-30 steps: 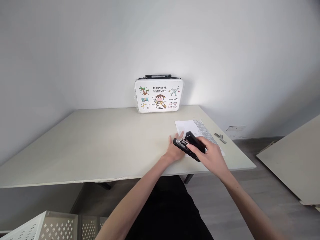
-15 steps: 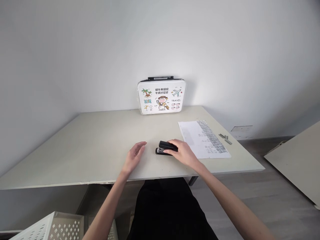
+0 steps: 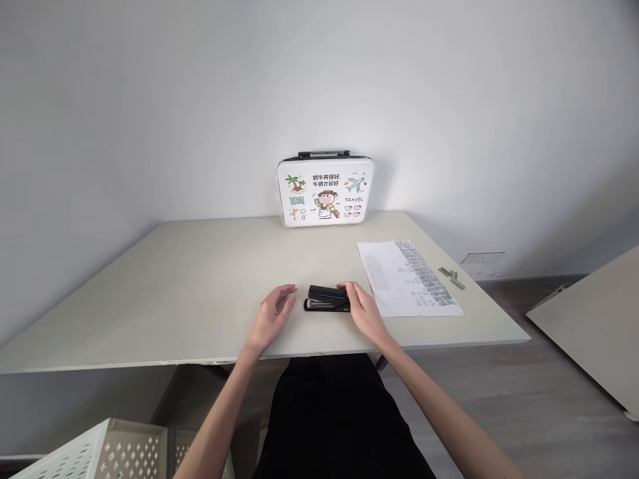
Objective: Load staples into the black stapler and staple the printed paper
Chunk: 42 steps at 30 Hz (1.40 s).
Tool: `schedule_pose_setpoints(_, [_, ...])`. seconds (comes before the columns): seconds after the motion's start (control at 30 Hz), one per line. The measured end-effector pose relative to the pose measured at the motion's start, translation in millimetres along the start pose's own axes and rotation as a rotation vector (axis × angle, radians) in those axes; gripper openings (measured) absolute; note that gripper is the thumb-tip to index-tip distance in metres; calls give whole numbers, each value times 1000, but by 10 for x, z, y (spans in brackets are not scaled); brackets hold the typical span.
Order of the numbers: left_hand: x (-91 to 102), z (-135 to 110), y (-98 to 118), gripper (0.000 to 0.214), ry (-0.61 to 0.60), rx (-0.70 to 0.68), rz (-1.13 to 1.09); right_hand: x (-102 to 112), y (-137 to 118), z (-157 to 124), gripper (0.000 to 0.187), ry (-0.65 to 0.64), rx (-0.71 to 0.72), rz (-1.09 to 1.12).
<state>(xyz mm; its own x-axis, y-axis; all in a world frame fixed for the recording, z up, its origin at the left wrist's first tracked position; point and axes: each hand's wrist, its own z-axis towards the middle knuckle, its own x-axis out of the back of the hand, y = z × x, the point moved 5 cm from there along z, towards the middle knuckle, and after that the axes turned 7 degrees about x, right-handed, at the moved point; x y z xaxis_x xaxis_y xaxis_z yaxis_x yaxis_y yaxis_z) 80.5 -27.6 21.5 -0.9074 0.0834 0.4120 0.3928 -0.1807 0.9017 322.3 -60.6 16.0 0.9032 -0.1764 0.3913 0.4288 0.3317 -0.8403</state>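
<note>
A black stapler (image 3: 325, 299) lies sideways on the table near its front edge, its jaw pointing left and slightly parted. My right hand (image 3: 365, 313) is closed around the stapler's rear end, which the fingers hide. Just left of the jaw, my left hand (image 3: 272, 316) hovers or rests at the tabletop with thumb and fingers apart, touching nothing that I can see. A printed sheet of paper (image 3: 389, 279) lies right of my right hand. Several grey strips of staples (image 3: 456, 284) sit beyond the sheet, by the table's right edge.
A white case (image 3: 309, 211) with cartoon prints and a black handle leans against the wall at the table's (image 3: 200, 286) back. Below the left front edge stand white perforated baskets (image 3: 132, 456). A light panel (image 3: 594, 326) stands on the floor at right.
My right hand has slid back to the stapler's rear end, uncovering more of its body. The stapler sits slightly further left, and my left hand has shifted a little to the right.
</note>
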Motion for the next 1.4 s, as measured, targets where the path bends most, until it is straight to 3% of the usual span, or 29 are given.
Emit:
schedule_pose_setpoints(0.2, [36,-25,21,36,54,13,-22,-28,99,-31,48,69,-34,36])
schedule_pose_setpoints(0.43, [200,-69,-21,37,273,119,-35,-40,83,-18,46,63,-22,30])
schedule_pose_setpoints(0.67, [207,-81,5,36,281,128,-54,-36,11,-28,48,26,-24,11])
schedule_pose_setpoints(0.83, [220,-83,23,36,270,127,-64,-44,-90,-48,33,-57,27,4])
schedule_pose_setpoints(0.97, [171,-88,3,38,253,173,-186,-19,-202,-121,24,-18,68,-1])
schedule_pose_setpoints(1.03, [85,-88,2,40,209,220,-355,16,-322,-170,17,36,164,-2])
schedule_pose_setpoints(1.1, [-40,-81,21,45,120,277,-529,53,-484,-222,14,83,346,-30])
schedule_pose_setpoints(1.23, [-307,-80,87,48,-158,444,-759,65,-743,-345,38,84,740,-232])
schedule_pose_setpoints(1.3, [-363,-86,125,46,-229,468,-787,46,-778,-386,39,37,829,-340])
schedule_pose_setpoints(1.4, [-367,-84,142,38,-217,474,-800,32,-768,-417,35,-36,870,-434])
